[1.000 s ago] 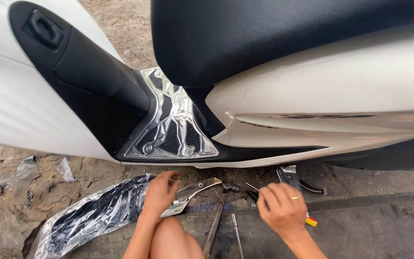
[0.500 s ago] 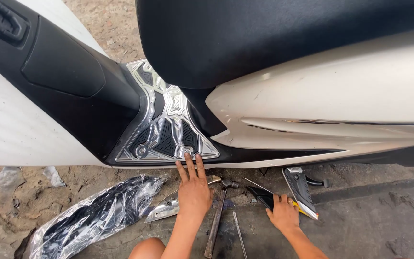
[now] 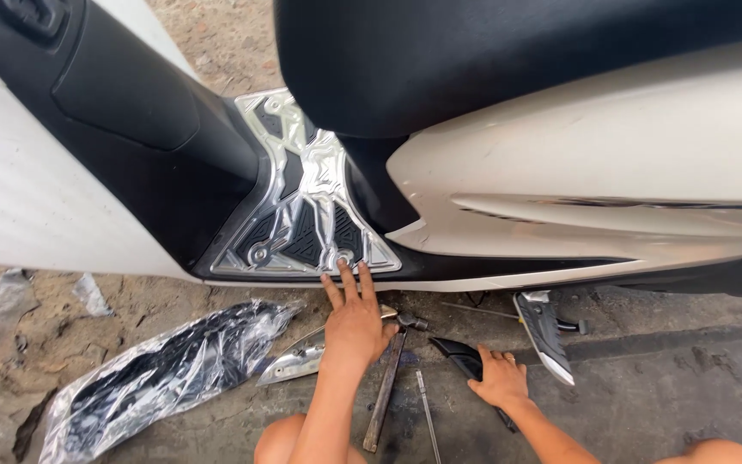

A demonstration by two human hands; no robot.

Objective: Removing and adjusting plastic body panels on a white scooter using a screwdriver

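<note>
A white scooter (image 3: 611, 163) with a black seat stands side-on in front of me. A shiny metal footboard plate (image 3: 302, 219) with black rubber inserts lies on its floor. My left hand (image 3: 354, 322) reaches up with straight fingers, the fingertips touching the plate's near edge by a round bolt (image 3: 343, 257). My right hand (image 3: 500, 378) rests low on the ground, fingers curled over a black pointed part (image 3: 459, 352). A hammer with a wooden handle (image 3: 386, 387) lies between my hands.
A black part wrapped in clear plastic (image 3: 165, 374) lies on the dirt at lower left. A loose chrome trim piece (image 3: 294, 361) sits beside it. A thin metal rod (image 3: 427, 412) lies near the hammer. A folded footpeg (image 3: 544, 331) hangs under the scooter body.
My left hand let go of the chrome piece on the ground and rose to the footboard plate's edge. My right hand moved left and down onto the black part. The view shifted closer.
</note>
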